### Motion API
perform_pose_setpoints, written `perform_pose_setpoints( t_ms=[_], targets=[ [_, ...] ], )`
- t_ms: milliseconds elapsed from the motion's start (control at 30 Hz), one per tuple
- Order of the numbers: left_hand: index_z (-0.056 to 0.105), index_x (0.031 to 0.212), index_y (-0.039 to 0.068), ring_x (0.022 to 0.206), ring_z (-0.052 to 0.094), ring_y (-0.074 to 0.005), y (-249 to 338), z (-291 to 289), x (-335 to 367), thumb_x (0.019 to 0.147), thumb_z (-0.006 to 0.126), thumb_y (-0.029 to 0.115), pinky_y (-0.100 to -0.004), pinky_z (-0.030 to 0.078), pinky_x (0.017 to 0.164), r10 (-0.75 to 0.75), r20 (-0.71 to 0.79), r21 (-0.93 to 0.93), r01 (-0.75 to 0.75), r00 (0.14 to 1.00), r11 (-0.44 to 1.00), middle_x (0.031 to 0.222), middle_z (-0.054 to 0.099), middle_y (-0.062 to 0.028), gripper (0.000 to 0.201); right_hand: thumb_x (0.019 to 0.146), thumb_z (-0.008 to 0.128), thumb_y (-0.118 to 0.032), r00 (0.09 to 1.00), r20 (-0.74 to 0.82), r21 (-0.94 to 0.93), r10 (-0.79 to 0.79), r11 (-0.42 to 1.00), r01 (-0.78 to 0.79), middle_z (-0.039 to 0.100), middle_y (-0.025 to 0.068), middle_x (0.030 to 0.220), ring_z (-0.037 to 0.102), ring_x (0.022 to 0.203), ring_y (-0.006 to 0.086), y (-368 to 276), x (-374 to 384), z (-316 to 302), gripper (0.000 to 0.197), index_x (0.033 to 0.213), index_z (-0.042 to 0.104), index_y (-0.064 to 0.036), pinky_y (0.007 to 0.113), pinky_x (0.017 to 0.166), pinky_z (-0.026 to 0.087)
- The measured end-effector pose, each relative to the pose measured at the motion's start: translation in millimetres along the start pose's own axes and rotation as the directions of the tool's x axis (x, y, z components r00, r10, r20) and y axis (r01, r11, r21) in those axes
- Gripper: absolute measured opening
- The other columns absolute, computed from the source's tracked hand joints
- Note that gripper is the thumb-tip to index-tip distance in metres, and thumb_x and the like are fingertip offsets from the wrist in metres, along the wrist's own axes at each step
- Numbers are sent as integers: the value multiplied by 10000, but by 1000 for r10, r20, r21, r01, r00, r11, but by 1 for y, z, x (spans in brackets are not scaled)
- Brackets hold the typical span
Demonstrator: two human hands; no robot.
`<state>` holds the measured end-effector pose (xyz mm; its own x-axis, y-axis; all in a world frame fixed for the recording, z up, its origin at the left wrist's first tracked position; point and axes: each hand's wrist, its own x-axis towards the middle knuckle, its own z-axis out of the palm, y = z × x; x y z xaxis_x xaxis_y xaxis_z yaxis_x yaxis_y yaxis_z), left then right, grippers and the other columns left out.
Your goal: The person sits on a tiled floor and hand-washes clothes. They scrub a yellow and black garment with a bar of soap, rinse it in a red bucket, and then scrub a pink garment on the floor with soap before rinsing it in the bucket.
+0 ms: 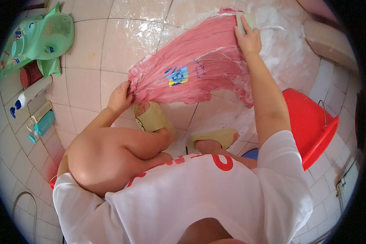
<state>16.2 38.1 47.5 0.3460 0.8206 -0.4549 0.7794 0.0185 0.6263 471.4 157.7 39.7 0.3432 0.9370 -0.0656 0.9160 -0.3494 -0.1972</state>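
A wet pink cloth garment [209, 61] lies spread on the tiled floor in front of me, with a blue and yellow print in its middle. My left hand [120, 98] is closed on its gathered, sudsy edge at the left. At the garment's far right corner, my right hand [250, 41] grips a pale green scrub brush [249, 20], with fingers laid along its back. The brush's underside is hidden. Both arms are stretched out, and the cloth fans wider toward the right.
White suds [278, 53] cover the floor right of the garment. A red bucket [309, 126] with a wire handle stands near my right arm. Green plastic containers [55, 36], a white bottle [34, 91] and a teal box [44, 123] are at the left. My feet wear yellow-green slippers [154, 118].
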Motion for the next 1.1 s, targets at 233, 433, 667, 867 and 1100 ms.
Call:
perform_pose_setpoints(
  t_ms=[233, 433, 667, 867, 1100],
  targets=[
    [484, 1136, 46, 864, 584, -427, 2, 7, 22, 841, 562, 154, -484, 472, 764, -102, 57, 165, 91, 993, 982, 932, 609, -235, 323, 834, 576, -412, 635, 57, 374, -770, 607, 701, 576, 146, 1110, 571, 1006, 335, -142, -125, 63, 423, 1229, 577, -261, 441, 845, 479],
    [518, 973, 60, 809, 594, -411, -18, -7, 14, 857, 530, 156, -489, 473, 711, -58, 98, 271, 30, 994, 962, 874, 622, -214, 151, 844, 510, -529, 940, 22, -16, -342, 940, 342, 612, 203, 1057, 602, 951, 357, -42, 9, 27, 468, 1232, 596, -283, 454, 826, 489],
    [514, 987, 68, 798, 602, -401, -17, -4, 24, 863, 526, 176, -488, 478, 702, -69, 157, 343, 11, 985, 939, 843, 628, -200, 165, 825, 585, -454, 984, 111, 120, -138, 985, 125, 502, 223, 1199, 558, 1048, 383, -79, -17, 24, 437, 1243, 581, -326, 457, 871, 478],
    [514, 1042, 73, 791, 605, -413, -26, -5, 18, 886, 499, 193, -506, 475, 692, -79, 150, 346, 22, 986, 938, 825, 633, -214, 197, 878, 547, -384, 565, 69, 417, -822, 538, 733, 574, 161, 1196, 567, 1060, 355, -122, -127, 62, 356, 1189, 601, -219, 472, 844, 480],
    [524, 1083, 78, 784, 595, -433, -31, 3, 18, 898, 512, 228, -503, 477, 677, -144, 56, 242, 126, 988, 962, 783, 625, -245, 238, 821, 516, -566, 997, -63, 24, 39, 999, -38, 563, 248, 993, 612, 848, 388, 4, 2, 5, 550, 1312, 525, -319, 481, 754, 508]
  ],
)
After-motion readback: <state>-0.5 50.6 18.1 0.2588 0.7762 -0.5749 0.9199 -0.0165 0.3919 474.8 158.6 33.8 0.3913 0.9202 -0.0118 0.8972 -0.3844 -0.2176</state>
